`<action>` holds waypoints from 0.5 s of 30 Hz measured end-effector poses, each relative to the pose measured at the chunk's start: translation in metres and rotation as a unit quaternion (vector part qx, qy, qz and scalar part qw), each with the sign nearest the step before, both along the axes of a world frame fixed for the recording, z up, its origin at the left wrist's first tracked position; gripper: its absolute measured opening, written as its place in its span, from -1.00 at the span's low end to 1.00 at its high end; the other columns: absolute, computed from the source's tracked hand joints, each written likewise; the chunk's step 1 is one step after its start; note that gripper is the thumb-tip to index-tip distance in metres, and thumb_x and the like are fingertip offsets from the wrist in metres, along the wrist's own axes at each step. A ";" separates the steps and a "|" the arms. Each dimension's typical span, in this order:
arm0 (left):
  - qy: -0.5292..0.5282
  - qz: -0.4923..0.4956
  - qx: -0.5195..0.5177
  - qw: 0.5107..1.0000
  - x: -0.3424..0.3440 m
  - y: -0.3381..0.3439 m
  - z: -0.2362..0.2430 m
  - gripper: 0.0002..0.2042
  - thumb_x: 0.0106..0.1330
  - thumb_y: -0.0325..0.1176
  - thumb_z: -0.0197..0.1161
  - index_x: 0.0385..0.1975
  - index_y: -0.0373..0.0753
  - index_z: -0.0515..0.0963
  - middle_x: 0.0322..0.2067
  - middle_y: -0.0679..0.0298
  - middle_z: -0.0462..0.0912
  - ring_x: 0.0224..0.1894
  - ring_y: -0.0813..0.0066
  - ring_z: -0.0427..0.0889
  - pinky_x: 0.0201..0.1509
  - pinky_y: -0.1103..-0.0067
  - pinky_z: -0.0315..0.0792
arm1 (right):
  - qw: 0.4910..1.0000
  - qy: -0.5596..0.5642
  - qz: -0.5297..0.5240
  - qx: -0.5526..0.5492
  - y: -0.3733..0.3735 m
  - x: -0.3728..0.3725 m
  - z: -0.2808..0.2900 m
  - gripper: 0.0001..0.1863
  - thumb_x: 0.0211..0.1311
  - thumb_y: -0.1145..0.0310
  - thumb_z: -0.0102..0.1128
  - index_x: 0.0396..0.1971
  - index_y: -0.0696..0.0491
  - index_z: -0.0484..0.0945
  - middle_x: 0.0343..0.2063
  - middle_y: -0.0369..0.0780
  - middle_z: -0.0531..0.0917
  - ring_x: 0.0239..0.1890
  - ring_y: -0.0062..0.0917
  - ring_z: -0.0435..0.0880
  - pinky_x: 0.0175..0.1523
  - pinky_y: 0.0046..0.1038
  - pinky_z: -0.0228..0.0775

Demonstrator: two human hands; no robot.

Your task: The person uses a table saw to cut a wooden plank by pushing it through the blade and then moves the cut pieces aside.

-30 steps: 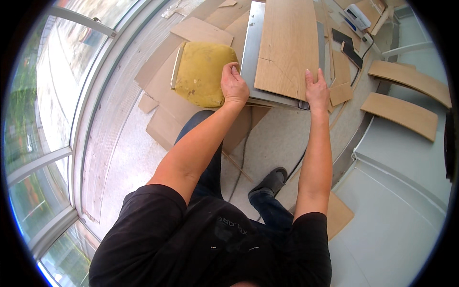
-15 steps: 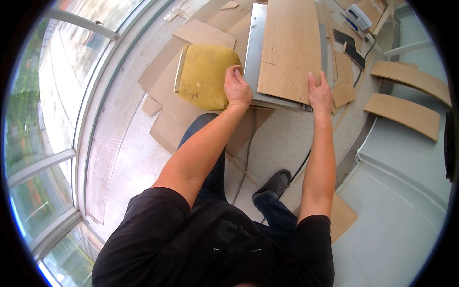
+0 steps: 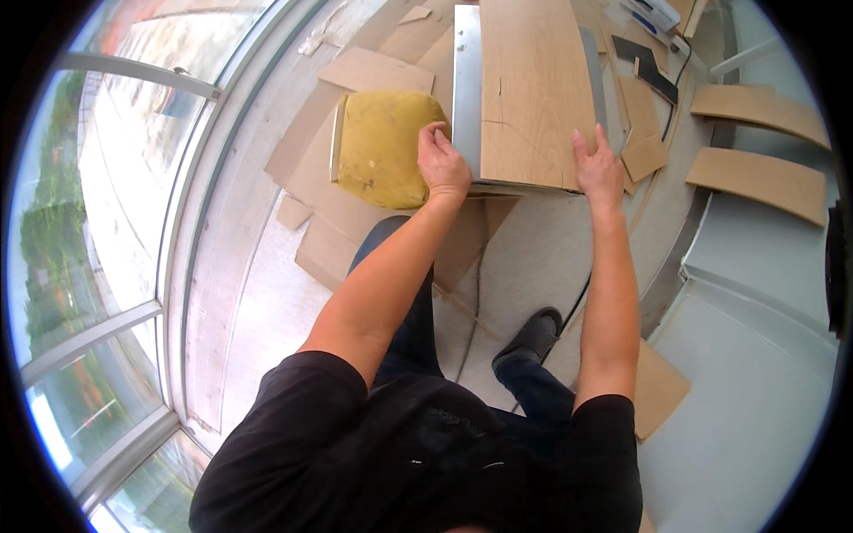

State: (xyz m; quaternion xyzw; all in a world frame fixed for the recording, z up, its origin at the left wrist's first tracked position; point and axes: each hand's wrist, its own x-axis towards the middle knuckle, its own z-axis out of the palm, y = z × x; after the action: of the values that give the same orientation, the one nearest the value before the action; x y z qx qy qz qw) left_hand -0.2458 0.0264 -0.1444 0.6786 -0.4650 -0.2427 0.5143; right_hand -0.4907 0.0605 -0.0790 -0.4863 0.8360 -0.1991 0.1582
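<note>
A light wooden board (image 3: pixel 533 89) lies lengthwise on a silver metal surface (image 3: pixel 466 107) in front of me. My right hand (image 3: pixel 599 169) is at its near right corner, thumb and fingers apart and extended along the edge, touching it. My left hand (image 3: pixel 444 163) is closed, fingertips pinched beside the metal surface's left edge, against or just over a stained yellow cushion (image 3: pixel 378 147); what it holds, if anything, is hidden.
Cardboard sheets (image 3: pixel 373 69) lie under and around the cushion. Glazed framing (image 3: pixel 124 311) curves along the left. Curved tan boards (image 3: pixel 755 178) rest on pale panels at right. Dark offcuts (image 3: pixel 644 67), a cable and a white object (image 3: pixel 653 13) are at back right. My legs are below.
The view has shifted slightly, with cushion and cardboard appearing a little lower and further right. Both hands keep much the same grip and place at the board and metal edge.
</note>
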 end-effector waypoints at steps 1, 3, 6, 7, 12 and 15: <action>-0.001 0.000 0.000 1.000 -0.001 -0.001 0.000 -0.79 0.52 -0.36 -0.04 -0.11 -0.29 0.54 -0.24 -0.01 0.65 -0.19 0.02 0.63 -0.07 0.30 0.49 | 1.000 -0.003 0.004 -0.007 0.001 0.000 0.000 -0.19 0.33 -0.28 0.06 0.34 0.07 0.40 0.02 0.17 0.62 0.14 0.09 0.57 0.19 -0.12 0.44; 0.008 -0.001 -0.003 1.000 -0.001 -0.001 0.000 -0.78 0.53 -0.36 -0.04 -0.10 -0.29 0.54 -0.22 -0.01 0.65 -0.17 0.03 0.63 -0.05 0.32 0.49 | 1.000 -0.007 0.006 -0.018 0.002 -0.002 -0.002 -0.20 0.34 -0.27 0.06 0.35 0.07 0.39 0.04 0.16 0.62 0.14 0.09 0.57 0.19 -0.13 0.44; 0.009 -0.012 -0.009 1.000 -0.002 -0.001 -0.001 -0.77 0.53 -0.34 -0.05 -0.08 -0.29 0.53 -0.19 0.01 0.65 -0.14 0.07 0.63 -0.01 0.34 0.48 | 0.999 -0.012 0.008 -0.033 0.006 -0.003 -0.005 -0.24 0.36 -0.24 0.02 0.38 -0.02 0.36 -0.06 0.15 0.67 0.06 0.11 0.61 0.14 -0.07 0.46; 0.006 -0.008 -0.003 1.000 -0.001 -0.001 -0.001 -0.76 0.53 -0.33 -0.05 -0.08 -0.30 0.53 -0.18 0.01 0.65 -0.14 0.08 0.62 0.01 0.35 0.48 | 1.000 -0.013 0.004 -0.026 0.006 -0.002 -0.005 -0.24 0.36 -0.24 0.03 0.38 -0.02 0.36 -0.06 0.15 0.67 0.06 0.11 0.61 0.14 -0.07 0.46; 0.003 -0.010 -0.004 1.000 -0.001 -0.001 -0.001 -0.76 0.53 -0.33 -0.06 -0.08 -0.29 0.53 -0.19 0.00 0.65 -0.14 0.07 0.62 0.00 0.34 0.47 | 1.000 -0.006 0.001 -0.010 0.009 -0.003 -0.003 -0.24 0.36 -0.22 0.04 0.37 -0.01 0.36 -0.05 0.15 0.66 0.06 0.10 0.62 0.14 -0.07 0.46; 0.004 -0.011 0.000 1.000 -0.001 -0.001 -0.002 -0.77 0.53 -0.33 -0.06 -0.09 -0.29 0.53 -0.20 0.00 0.65 -0.15 0.08 0.62 -0.01 0.34 0.47 | 1.000 -0.004 0.006 -0.015 0.012 -0.002 -0.002 -0.25 0.36 -0.21 0.05 0.36 0.02 0.38 -0.04 0.16 0.66 0.06 0.09 0.62 0.13 -0.07 0.47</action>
State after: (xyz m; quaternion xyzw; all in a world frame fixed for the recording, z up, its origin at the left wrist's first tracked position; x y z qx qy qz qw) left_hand -0.2465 0.0256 -0.1462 0.6725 -0.4699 -0.2510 0.5138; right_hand -0.4930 0.0720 -0.0812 -0.4930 0.8293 -0.2125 0.1550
